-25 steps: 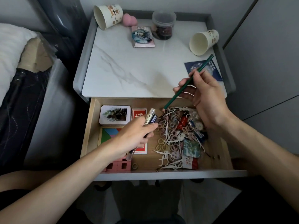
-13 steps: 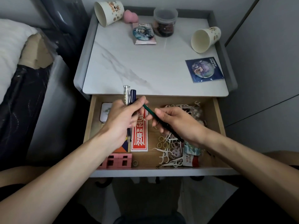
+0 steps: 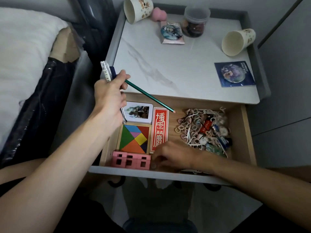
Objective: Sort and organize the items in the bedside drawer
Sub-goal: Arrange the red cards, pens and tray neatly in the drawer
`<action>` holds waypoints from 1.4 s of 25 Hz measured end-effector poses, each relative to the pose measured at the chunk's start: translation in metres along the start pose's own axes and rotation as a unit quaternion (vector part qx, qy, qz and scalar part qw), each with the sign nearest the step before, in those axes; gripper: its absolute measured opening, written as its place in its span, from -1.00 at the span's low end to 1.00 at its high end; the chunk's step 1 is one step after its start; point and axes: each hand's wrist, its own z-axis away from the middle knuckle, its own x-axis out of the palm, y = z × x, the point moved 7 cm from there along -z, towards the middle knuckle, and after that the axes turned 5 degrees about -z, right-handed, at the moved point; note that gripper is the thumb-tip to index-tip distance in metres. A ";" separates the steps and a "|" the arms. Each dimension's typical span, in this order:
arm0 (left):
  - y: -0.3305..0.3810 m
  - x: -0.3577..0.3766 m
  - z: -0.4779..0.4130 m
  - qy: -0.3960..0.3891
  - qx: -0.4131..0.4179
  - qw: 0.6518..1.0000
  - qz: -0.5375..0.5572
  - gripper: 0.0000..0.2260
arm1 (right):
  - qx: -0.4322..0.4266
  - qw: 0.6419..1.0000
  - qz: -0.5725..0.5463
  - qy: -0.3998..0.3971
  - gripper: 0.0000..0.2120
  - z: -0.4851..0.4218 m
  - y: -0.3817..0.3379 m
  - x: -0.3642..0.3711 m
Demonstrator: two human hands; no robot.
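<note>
Green pencil (image 3: pixel 149 96) and two pens (image 3: pixel 106 72), light, stiff and slick, sit bunched in the left hand (image 3: pixel 109 100), its fingers curled round their middles, above the drawer's (image 3: pixel 246 130) far-left corner. The right hand (image 3: pixel 175 156) curls low beside the pink blocks (image 3: pixel 131 161); I cannot tell whether it pinches anything. The marble top (image 3: pixel 176 68) offers bare room.

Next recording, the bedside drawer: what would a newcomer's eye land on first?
The left hand, poised above the left rear corner of the open drawer, grips two pens and a green pencil that slants to the right. Below it in the drawer lies a multicoloured tangram, and a tangled heap of small rings and picks fills the drawer's right side.
</note>
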 end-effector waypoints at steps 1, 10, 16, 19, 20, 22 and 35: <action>-0.003 0.001 0.000 -0.002 -0.007 1.000 0.000 -0.84 | -0.024 0.999 0.027 -0.006 -0.80 -0.007 -0.004 0.004; -0.013 0.008 -0.002 -0.018 -0.023 0.999 -0.029 -0.83 | 0.118 0.990 -0.020 -0.079 -0.87 0.021 0.020 -0.012; -0.015 0.018 0.003 -0.032 -0.016 0.998 -0.056 -0.85 | 0.273 0.958 0.051 -0.076 -0.84 0.105 0.078 -0.084; -0.022 0.025 0.005 -0.079 -0.028 0.991 -0.103 -0.84 | 0.258 0.957 0.006 0.132 -0.83 0.099 0.078 -0.116; -0.024 0.027 0.006 -0.098 -0.035 0.988 -0.118 -0.84 | 0.243 0.951 -0.023 0.188 -0.84 0.094 0.068 -0.122; -0.029 0.032 0.009 -0.139 -0.051 0.979 -0.143 -0.83 | 0.216 0.946 -0.100 0.221 -0.80 0.079 0.047 -0.118; -0.027 0.020 -0.003 -0.068 -0.082 0.986 -0.130 -0.82 | 0.240 0.860 -0.445 0.074 -0.81 0.024 0.028 -0.039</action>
